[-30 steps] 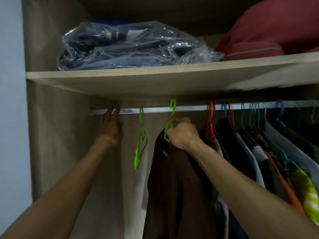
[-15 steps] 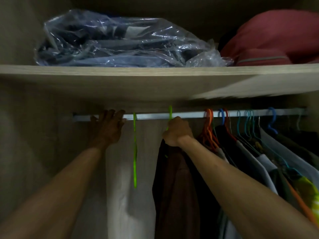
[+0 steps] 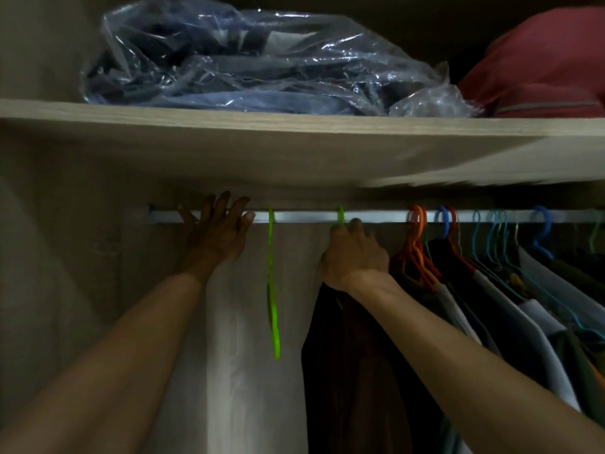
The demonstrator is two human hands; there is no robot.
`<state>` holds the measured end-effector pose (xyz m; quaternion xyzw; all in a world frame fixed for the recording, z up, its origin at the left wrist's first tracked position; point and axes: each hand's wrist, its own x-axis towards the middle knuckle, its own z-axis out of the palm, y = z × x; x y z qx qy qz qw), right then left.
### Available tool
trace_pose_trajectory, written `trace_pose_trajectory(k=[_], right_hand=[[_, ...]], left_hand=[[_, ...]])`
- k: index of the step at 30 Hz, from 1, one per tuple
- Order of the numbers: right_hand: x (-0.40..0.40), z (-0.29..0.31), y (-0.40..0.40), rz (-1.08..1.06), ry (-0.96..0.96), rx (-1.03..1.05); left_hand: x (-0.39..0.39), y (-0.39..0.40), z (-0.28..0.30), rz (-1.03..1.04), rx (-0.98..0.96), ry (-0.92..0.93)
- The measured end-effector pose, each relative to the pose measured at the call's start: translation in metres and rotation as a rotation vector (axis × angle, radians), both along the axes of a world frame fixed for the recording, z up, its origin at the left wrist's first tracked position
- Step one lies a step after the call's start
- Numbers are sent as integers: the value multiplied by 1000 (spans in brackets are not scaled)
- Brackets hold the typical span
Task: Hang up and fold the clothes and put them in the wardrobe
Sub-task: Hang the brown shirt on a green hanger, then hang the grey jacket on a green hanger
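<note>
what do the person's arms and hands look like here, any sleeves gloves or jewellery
Both arms are bare from the bottom edge of the picture up to the wrists, with no sleeve in view. The left hand and the right hand wear no gloves, and no watch, bracelet or ring shows on either, though the light is dim.

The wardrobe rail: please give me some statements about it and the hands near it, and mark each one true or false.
1. An empty green hanger hangs on the rail between the two hands. True.
2. The right hand grips the hanger of a white shirt. False: it is the dark brown garment.
3. The left hand touches the rail with spread fingers. True.
4. The orange hangers hang left of the left hand. False: they are right of the right hand.
</note>
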<state>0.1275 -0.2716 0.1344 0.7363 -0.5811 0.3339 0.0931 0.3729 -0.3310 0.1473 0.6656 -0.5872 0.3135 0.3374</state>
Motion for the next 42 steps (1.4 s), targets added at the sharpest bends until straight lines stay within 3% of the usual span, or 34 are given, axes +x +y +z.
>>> trace_pose_trajectory(k=[3,8,11,20,24,34,42], right_hand=[[30,4,12,153,-40,7],[74,-9,27,336,-244,331],[81,-17,24,353,-306,401],[75,-4,16,225,-222,178],[76,1,16,282,-237,130],[39,-21,35,385,-354,211],[-24,-15,68,548,-483,311]], left_hand=[[2,-1,-2,-10,-10,5],[2,0,-1,-3,7,16],[3,0,-2,-17,14,19],[5,-4,-6,-24,-41,-4],[10,-7,-6,-23,-72,-14],[11,-3,-9,-54,47,44],[-27,56,-35,-374,182,254]])
